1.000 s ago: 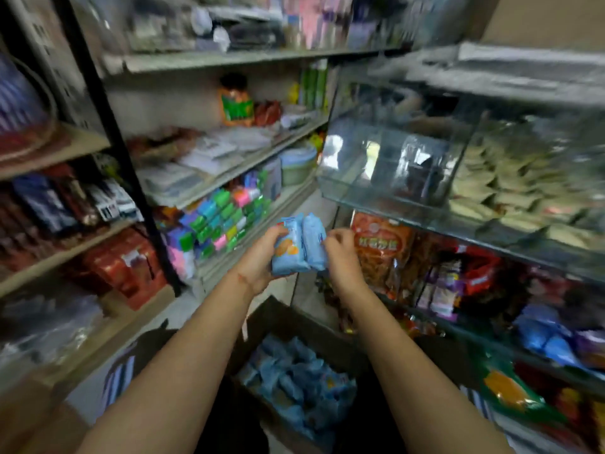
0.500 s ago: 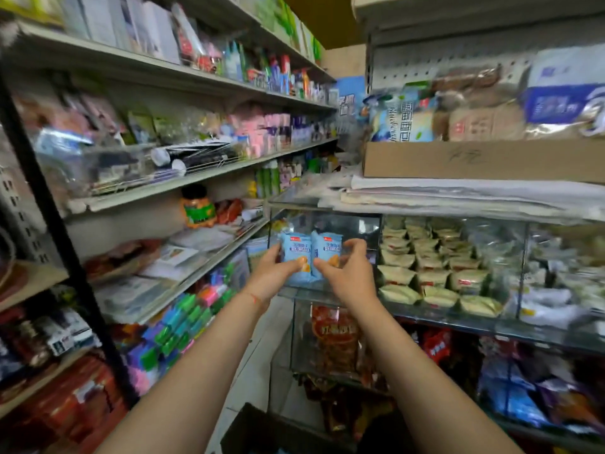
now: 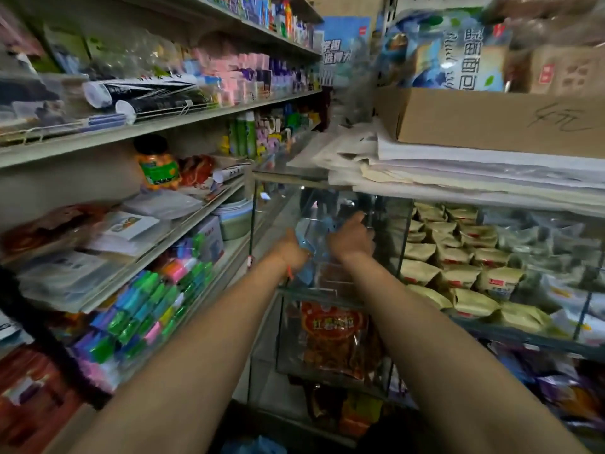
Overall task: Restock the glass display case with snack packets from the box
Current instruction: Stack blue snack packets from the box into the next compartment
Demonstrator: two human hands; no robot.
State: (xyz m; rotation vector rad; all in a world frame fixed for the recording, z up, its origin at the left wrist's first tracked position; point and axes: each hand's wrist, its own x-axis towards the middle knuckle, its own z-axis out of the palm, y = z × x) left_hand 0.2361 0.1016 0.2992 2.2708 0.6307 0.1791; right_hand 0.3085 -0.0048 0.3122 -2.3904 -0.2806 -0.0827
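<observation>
Both hands inside the glass display case (image 3: 386,204), centre of frame, with blue snack packets (image 3: 307,237).

Left hand (image 3: 289,253) and right hand (image 3: 350,239) each grip crinkly blue plastic packets, fingers curled round them; it's too blurry to count them or tell which way they point. Right of them sit rows of tan pillow-shaped pouches (image 3: 458,257) behind the glass. One red bag (image 3: 332,339) stands upright on the shelf below.
</observation>
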